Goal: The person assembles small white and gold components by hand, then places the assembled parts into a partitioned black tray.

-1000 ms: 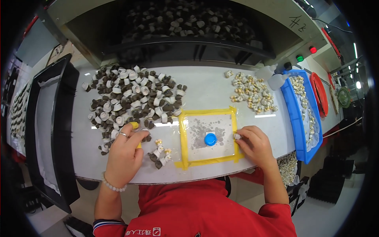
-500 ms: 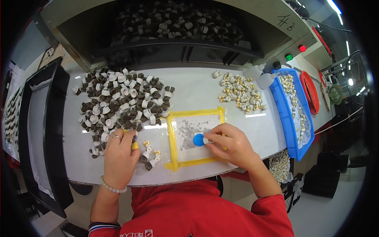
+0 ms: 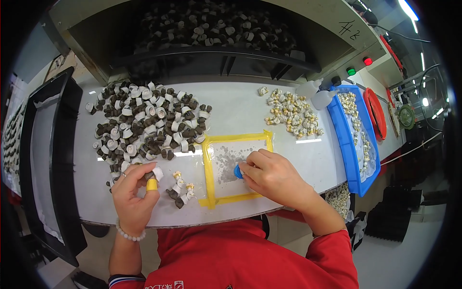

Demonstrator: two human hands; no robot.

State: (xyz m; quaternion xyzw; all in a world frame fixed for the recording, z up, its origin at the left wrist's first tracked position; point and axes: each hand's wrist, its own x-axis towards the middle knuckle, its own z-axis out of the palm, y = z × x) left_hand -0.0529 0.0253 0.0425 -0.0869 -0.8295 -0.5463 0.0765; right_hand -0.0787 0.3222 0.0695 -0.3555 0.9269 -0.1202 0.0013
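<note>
At the far left, we have a black tray (image 3: 67, 154), then a heap of dark-and-white pieces (image 3: 149, 118) on the table (image 3: 236, 108). Just below the heap, our left hand (image 3: 153, 177) pinches one piece (image 3: 158, 173) between thumb and finger, beside a yellow wrap (image 3: 152, 184). Near it lie a few gold-topped figures (image 3: 181, 186). Farther right, within a yellow tape frame (image 3: 209, 173), we bend the fingers of our right hand (image 3: 242, 169) close together at a blue cap (image 3: 237, 171), partly covering it; we cannot tell what they pinch. Beyond sit gold-and-white pieces (image 3: 293, 113), two bottles (image 3: 321, 99) and a blue tray (image 3: 343, 144).
</note>
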